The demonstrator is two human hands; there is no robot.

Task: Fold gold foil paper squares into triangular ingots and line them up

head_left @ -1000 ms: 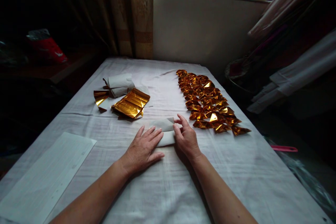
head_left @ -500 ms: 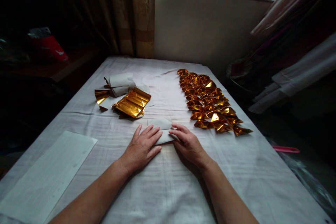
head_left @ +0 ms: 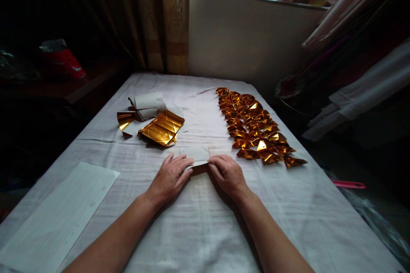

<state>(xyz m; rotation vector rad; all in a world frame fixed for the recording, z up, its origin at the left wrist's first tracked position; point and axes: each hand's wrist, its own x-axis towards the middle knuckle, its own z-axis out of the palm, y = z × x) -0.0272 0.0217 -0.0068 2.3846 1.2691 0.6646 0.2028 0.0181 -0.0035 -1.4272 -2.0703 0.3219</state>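
A small sheet of paper [head_left: 194, 152], pale side up and creased across, lies on the cloth between my hands. My left hand [head_left: 169, 175] grips its left end, thumb at the near edge and fingers over the top. At the right end my right hand [head_left: 228, 174] pinches the near edge between thumb and curled fingers. That edge is slightly raised, with a shadow under it. Beyond my left hand rests a stack of gold foil paper [head_left: 162, 128]. Rows of folded gold foil pieces [head_left: 253, 126] cover the right side of the table.
Rolled pale paper [head_left: 147, 103] and a curled gold strip [head_left: 125, 120] lie at the back left. A long white sheet [head_left: 60, 217] is at the near left on the white cloth [head_left: 198, 234]. Hanging clothes [head_left: 361, 89] border the right; a curtain [head_left: 153, 21] hangs behind.
The paper's near edge has moved away from me and lifted. My right fingers have closed on its right end, and my left fingers have drawn in. The view has tilted up slightly.
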